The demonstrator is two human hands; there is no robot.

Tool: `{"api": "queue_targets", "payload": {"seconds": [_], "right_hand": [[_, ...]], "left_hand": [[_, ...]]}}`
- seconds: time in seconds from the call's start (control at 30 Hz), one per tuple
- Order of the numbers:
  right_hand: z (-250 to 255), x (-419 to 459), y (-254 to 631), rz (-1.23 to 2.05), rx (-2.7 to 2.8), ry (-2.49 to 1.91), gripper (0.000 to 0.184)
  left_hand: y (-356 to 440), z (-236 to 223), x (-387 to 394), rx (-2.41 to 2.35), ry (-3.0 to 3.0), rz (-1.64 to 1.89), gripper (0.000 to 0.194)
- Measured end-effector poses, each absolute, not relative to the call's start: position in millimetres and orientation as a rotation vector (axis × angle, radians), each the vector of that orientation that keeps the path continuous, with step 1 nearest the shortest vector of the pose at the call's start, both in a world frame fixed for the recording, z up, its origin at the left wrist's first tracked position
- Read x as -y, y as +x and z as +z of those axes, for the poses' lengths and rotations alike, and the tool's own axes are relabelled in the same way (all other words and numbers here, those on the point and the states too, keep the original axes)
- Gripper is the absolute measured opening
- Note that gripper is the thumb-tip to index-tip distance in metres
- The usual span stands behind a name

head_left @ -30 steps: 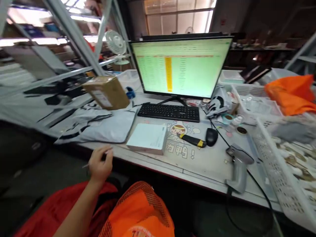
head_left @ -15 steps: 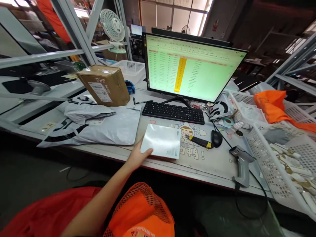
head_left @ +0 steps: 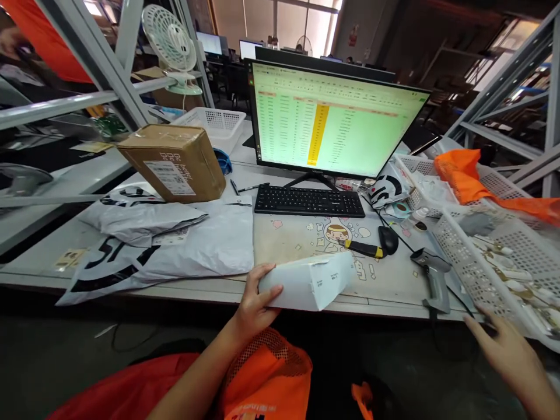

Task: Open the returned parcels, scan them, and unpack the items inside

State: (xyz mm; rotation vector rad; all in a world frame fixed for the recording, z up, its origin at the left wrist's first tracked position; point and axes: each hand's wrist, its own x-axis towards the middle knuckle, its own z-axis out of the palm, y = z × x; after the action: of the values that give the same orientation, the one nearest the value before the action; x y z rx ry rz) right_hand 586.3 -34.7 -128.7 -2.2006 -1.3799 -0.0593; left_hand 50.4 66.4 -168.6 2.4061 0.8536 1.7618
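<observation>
My left hand point(head_left: 255, 300) grips the left end of a flat white box point(head_left: 308, 282), lifted and tilted at the near edge of the grey desk point(head_left: 394, 286). My right hand point(head_left: 507, 350) hovers at the lower right with its fingers stretched out and nothing in it, just below a white perforated basket point(head_left: 464, 256) and near a grey barcode scanner point(head_left: 433, 274). A yellow-and-black utility knife point(head_left: 363, 249) and a black mouse point(head_left: 387, 239) lie just beyond the box.
A monitor point(head_left: 332, 119) with a green spreadsheet stands behind a black keyboard point(head_left: 308, 201). A brown cardboard parcel point(head_left: 172, 163) rests on grey mailer bags point(head_left: 175, 233) at the left. Metal shelving frames both sides. An orange mesh bag point(head_left: 262, 379) sits in my lap.
My left hand reached from below the desk edge to the white box, took hold of it and pulled it up toward the near edge. My right hand has come into view.
</observation>
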Motion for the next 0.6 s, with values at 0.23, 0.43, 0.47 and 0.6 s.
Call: {"api": "queue_targets", "payload": {"seconds": [0.23, 0.43, 0.47, 0.6], "right_hand": [[-155, -82, 612, 0.227, 1.154, -2.471, 0.069], [-120, -70, 552, 0.541, 0.93, -1.965, 0.048], [-113, -62, 532, 0.701, 0.929, -1.8, 0.044], [-90, -41, 441, 0.908, 1.295, -1.658, 0.034]], "left_hand": [[3, -176, -59, -1.23, 2.373, 1.747, 0.087], [-13, -203, -68, -1.66, 1.581, 1.617, 0.088], [-14, -206, -71, -1.647, 1.502, 1.618, 0.089], [-10, -213, -78, -1.655, 1.449, 1.667, 0.094]]}}
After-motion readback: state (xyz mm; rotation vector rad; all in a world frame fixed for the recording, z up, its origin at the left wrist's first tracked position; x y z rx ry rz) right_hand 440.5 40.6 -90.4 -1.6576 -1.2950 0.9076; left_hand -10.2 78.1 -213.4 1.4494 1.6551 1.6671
